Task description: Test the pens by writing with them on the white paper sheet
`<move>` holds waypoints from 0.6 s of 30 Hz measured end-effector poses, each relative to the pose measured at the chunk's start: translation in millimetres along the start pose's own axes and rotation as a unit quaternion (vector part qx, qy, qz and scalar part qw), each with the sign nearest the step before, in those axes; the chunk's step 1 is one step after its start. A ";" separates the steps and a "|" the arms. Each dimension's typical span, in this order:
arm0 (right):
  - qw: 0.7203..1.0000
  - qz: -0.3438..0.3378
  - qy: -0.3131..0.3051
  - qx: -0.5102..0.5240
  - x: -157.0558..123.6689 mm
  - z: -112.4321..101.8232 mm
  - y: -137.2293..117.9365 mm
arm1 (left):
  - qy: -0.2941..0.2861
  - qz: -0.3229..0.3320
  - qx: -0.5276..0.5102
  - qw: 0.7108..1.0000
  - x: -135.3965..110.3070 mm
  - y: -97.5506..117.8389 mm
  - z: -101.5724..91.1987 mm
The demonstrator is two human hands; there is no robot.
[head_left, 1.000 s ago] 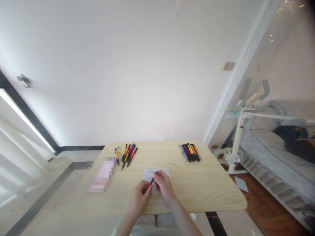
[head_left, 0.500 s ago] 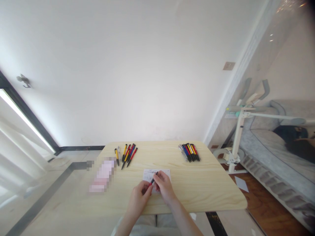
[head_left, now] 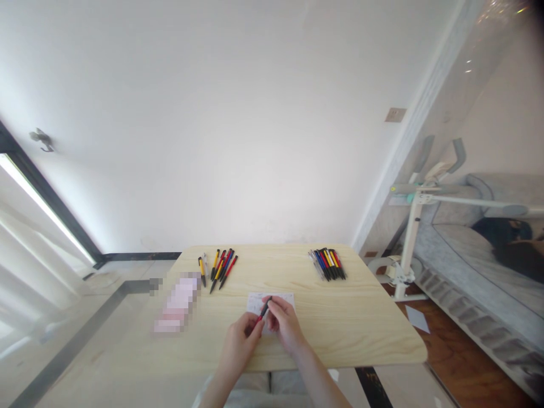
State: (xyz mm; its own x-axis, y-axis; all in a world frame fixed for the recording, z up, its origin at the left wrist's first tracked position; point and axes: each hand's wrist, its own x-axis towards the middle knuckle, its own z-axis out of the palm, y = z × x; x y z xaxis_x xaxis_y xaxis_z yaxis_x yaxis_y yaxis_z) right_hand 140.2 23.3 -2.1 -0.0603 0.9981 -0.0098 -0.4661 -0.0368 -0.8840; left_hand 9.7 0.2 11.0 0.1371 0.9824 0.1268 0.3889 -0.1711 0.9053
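Both my hands meet over the near middle of a light wooden table (head_left: 348, 334). My left hand (head_left: 240, 341) pinches the lower, red end of a red and black pen (head_left: 264, 310). My right hand (head_left: 284, 323) has its fingers closed round the pen's upper black part. Under the hands lies a small white paper slip (head_left: 278, 298) with faint marks on it. The pen slants up and to the right above that slip.
A fan of yellow, red and black pens (head_left: 219, 266) lies at the far left of the table. A second bunch of pens (head_left: 327, 263) lies at the far right. A blurred pink patch (head_left: 176, 303) sits on the left. To the right stand a white frame (head_left: 410, 238) and a grey sofa (head_left: 480, 255).
My right hand's fingers have shifted slightly along the pen's upper end. The pen and left hand stay nearly where they were.
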 end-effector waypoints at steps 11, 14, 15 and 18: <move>1.000 -0.008 0.013 -0.013 -2.5 4.4 -2.7 | -0.001 -0.003 0.003 1.000 1.0 3.9 -0.6; 1.000 0.002 0.014 -0.010 -2.8 3.1 -1.8 | -0.003 -0.004 0.001 1.000 0.9 4.3 -1.0; 1.000 0.002 0.013 -0.017 -2.6 2.8 -1.5 | -0.004 -0.006 -0.002 1.000 0.8 4.4 -1.1; 0.999 -0.006 0.016 -0.041 -1.6 3.2 -1.5 | -0.004 -0.011 -0.008 1.000 0.4 4.5 -1.1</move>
State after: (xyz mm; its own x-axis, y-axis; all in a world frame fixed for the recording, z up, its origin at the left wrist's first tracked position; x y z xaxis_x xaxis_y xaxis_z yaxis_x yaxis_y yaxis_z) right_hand 138.2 21.5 0.7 -0.0260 0.9996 -0.0124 -0.3919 -0.0216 -0.9198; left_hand 10.5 0.0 15.6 0.1367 0.9852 0.1032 0.3772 -0.1481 0.9142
